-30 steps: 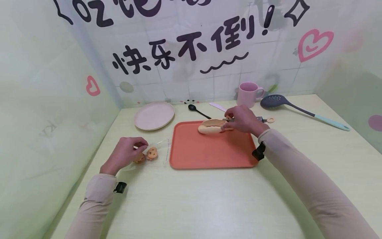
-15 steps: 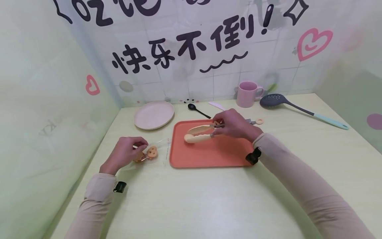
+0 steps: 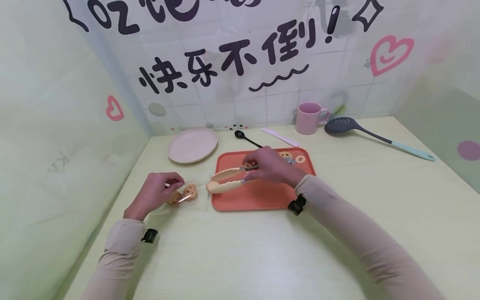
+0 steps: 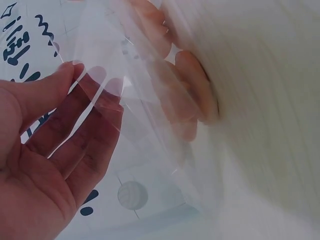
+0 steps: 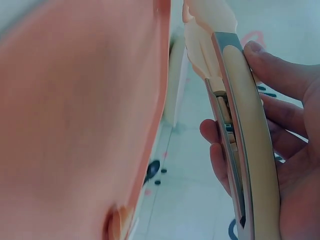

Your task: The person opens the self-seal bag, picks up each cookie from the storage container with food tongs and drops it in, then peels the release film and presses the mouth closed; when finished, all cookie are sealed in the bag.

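Note:
My left hand point(image 3: 153, 192) pinches the edge of a clear plastic bag point(image 4: 107, 35) between thumb and fingers; the bag lies left of the tray. Several cookies point(image 3: 190, 191) show through its film, partly hidden by the hand. Cream-coloured tongs point(image 3: 228, 186) are held in my right hand point(image 3: 273, 166), thumb on one arm and fingers round the other. Their tips stand apart, with nothing between them, over the left edge of the orange tray point(image 3: 258, 202), near the bag's end. One cookie point(image 3: 286, 155) lies in the tray's back right corner, behind the tongs' ring end.
Behind the tray lie a black spoon point(image 3: 247, 138) and a pale purple knife point(image 3: 280, 137). A pink plate point(image 3: 193, 145) is at the back left. Towards the back right stand a pink mug point(image 3: 308, 119) and a slotted spoon point(image 3: 375, 135). Walls close off the back and sides.
My right hand has moved left and nearer with the tongs, from the tray's back right to its left edge. The cookie in the corner has come into view. My left hand stays put.

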`<state>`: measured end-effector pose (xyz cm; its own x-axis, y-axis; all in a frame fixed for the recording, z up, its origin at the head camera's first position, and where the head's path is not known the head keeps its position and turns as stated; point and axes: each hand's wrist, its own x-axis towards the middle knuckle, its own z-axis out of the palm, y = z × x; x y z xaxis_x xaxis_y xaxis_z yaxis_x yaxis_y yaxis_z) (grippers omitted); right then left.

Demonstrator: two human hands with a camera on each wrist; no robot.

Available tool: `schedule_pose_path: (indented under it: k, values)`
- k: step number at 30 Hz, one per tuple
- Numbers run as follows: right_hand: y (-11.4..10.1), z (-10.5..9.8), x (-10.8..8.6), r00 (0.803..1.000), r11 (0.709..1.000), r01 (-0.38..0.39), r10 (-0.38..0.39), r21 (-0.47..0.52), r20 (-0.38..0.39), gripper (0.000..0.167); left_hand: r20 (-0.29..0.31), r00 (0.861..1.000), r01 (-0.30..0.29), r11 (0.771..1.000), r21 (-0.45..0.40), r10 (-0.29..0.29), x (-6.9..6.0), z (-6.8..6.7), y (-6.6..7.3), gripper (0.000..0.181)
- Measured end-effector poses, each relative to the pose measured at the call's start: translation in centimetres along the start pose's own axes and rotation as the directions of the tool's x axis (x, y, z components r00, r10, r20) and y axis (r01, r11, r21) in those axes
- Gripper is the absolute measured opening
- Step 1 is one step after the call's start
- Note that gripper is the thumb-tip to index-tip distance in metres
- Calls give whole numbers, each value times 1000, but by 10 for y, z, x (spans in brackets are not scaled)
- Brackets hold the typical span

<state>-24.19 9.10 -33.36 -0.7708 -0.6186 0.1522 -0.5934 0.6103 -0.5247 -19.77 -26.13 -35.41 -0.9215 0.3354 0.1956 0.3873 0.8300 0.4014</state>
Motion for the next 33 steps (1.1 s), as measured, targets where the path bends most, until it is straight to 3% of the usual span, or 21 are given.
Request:
schedule_pose_path:
  k: [11,19,25,33]
  values:
    - [-18,27,11,1000,1000,-12,11,-6,-18,32,7,1000,14,999,-30,-14,0,1,0,8]
    - [-16,32,12,999,1000,-5,5,-7,-50,27,19,1000,17,999,-32,-17,0,0,1,9]
    - [-19,32,15,999,999,-20,19,-30,-33,30,31,999,38,998,-51,-37,-1,-2,-1,11]
    - [-22,34,16,1000,997,-27,28,70,-14,30,39,999,33,998,-53,-31,0,-2,3,11]
